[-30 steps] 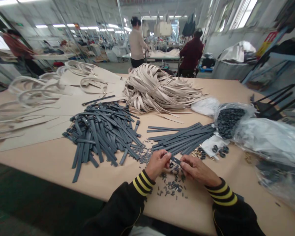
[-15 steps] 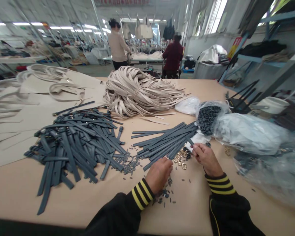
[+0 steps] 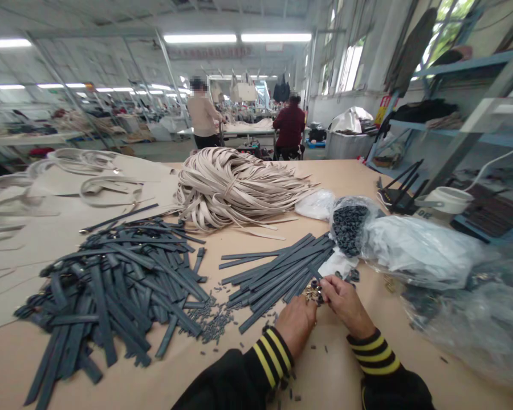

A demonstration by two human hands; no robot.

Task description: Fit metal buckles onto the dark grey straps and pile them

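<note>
the right hand [image 3: 348,307] has its fingers pinched on a dark strap [image 3: 315,273], and the strap's tip pokes out past them. the left hand [image 3: 297,323] is just beside it, at the gold buckles [image 3: 311,288]. its fingertips are hidden, so i cannot tell if they hold one. more straps [image 3: 273,276] lie flat on the table [image 3: 340,376] behind the hands. small bits [image 3: 214,323] are to the left, near a big dark pile [image 3: 111,296].

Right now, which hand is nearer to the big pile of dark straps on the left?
Left. The left hand is right of the pile, with small dark pieces scattered between; the right hand is farther right.
</note>
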